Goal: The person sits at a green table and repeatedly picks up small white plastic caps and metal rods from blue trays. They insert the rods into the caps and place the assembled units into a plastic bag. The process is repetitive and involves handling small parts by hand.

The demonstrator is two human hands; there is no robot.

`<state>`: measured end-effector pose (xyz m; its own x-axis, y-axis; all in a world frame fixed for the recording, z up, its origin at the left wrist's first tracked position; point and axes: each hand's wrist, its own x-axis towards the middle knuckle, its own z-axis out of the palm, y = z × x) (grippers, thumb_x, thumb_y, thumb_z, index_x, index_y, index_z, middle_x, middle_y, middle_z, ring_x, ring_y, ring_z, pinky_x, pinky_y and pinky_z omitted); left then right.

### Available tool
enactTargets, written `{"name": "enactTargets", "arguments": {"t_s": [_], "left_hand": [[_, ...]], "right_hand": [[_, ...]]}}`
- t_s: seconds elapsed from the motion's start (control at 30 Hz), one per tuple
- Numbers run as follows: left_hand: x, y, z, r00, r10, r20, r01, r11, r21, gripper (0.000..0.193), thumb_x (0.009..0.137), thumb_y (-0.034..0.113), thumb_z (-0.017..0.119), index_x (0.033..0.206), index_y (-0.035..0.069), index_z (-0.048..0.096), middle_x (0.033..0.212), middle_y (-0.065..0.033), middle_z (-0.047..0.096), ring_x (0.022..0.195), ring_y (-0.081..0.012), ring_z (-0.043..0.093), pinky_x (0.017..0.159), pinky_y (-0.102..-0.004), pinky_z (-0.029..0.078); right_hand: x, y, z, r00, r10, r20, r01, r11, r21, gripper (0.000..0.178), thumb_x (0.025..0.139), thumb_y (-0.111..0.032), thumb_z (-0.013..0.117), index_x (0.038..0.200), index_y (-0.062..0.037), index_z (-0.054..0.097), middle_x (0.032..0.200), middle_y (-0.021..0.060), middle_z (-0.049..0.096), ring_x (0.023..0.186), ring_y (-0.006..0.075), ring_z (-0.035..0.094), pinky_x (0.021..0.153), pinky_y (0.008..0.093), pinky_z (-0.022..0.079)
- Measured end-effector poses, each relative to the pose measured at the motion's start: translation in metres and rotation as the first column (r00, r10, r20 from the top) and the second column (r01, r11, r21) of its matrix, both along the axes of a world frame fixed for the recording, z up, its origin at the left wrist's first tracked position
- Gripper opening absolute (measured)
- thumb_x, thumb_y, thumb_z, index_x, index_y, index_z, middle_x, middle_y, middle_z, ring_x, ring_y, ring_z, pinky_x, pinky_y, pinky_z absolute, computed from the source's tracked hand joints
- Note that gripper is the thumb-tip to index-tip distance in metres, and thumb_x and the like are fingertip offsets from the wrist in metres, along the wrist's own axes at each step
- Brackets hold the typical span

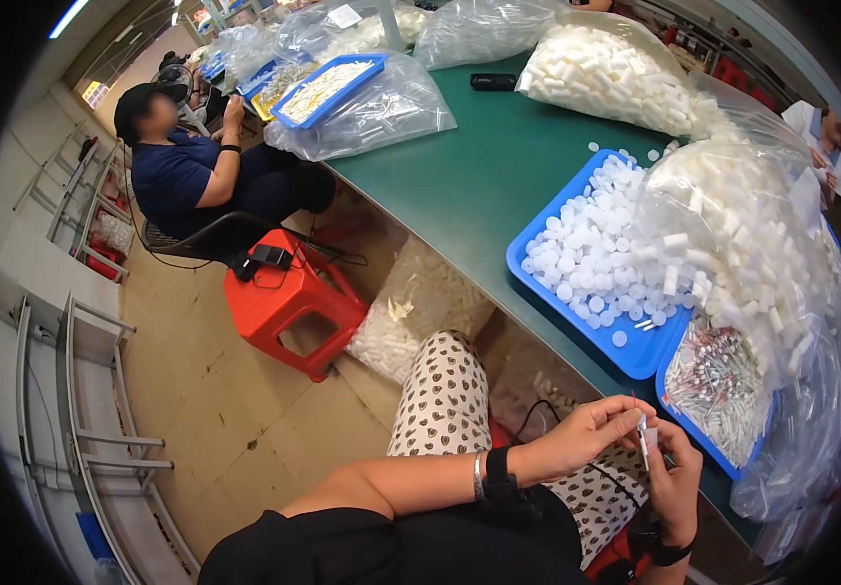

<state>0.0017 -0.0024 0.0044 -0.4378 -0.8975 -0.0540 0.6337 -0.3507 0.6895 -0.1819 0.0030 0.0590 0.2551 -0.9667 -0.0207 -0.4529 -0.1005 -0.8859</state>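
A long green table (479, 175) carries clear plastic bags (752, 234) heaped with white tubes, one slumped over a blue tray (635, 356) filled with small white caps. Beside it, nearer the person, a second blue tray (698, 429) holds thin red-and-white pieces under clear plastic. Below the table edge, over the lap, the left hand (586, 429) and right hand (676, 483) meet, fingertips of both pinched narrowly on one small white tube (646, 441) held upright between them.
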Motion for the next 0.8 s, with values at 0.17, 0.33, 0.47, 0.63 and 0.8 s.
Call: {"name": "enactTargets", "arguments": {"t_s": [0.17,0.33,0.47,0.63,0.8], "left_hand": [[-0.001,0.006,-0.004,0.992,0.021,0.122,-0.019,1.0,-0.014,0.03,0.105,0.021,0.05,0.126,0.0,0.055,0.111,-0.0044,0.064,0.097,-0.0095,0.062,0.086,-0.0254,0.052],[0.013,0.011,0.001,0.97,0.113,0.215,-0.094,0.991,-0.1,0.029,0.105,0.022,0.05,0.123,0.001,0.058,0.111,-0.0056,0.065,0.096,-0.0102,0.063,0.085,-0.0267,0.052],[0.023,0.012,0.001,0.927,0.061,0.37,-0.031,0.996,-0.086,0.031,0.105,0.025,0.049,0.122,0.001,0.059,0.111,-0.006,0.065,0.093,-0.0109,0.063,0.084,-0.027,0.053],[0.021,0.007,-0.004,0.949,-0.019,0.316,0.028,0.999,-0.023,0.031,0.105,0.025,0.051,0.119,-0.001,0.06,0.106,-0.0043,0.065,0.09,-0.0097,0.06,0.082,-0.0247,0.05],[0.021,0.01,-0.012,0.955,-0.095,0.283,0.064,0.991,0.116,0.033,0.105,0.027,0.051,0.121,0.0,0.06,0.109,-0.0072,0.065,0.096,-0.0133,0.063,0.085,-0.0272,0.051]], "right_hand": [[0.001,0.004,-0.004,0.948,-0.126,0.292,0.014,0.934,0.357,0.023,0.098,-0.006,0.056,0.119,0.0045,0.06,0.092,0.0053,0.065,0.07,0.0057,0.055,0.06,0.02,0.044],[-0.004,-0.004,-0.017,0.641,-0.324,0.696,-0.292,0.735,0.612,0.031,0.101,-0.011,0.052,0.126,0.0082,0.054,0.092,0.006,0.062,0.064,0.0058,0.048,0.058,0.0222,0.043],[0.001,0.0,-0.016,0.866,-0.109,0.487,-0.189,0.832,0.522,0.03,0.101,-0.013,0.054,0.125,0.0044,0.059,0.092,0.0027,0.063,0.068,0.0047,0.051,0.064,0.0214,0.046],[0.0,0.001,-0.013,0.963,0.024,0.27,-0.146,0.884,0.443,0.031,0.1,-0.015,0.058,0.125,0.0023,0.06,0.098,0.0035,0.067,0.066,0.0039,0.054,0.061,0.0203,0.048],[-0.003,0.006,-0.016,0.932,-0.077,0.353,-0.098,0.886,0.454,0.022,0.097,-0.01,0.062,0.114,0.0029,0.062,0.094,0.0038,0.068,0.067,0.0042,0.056,0.061,0.0211,0.048]]}}
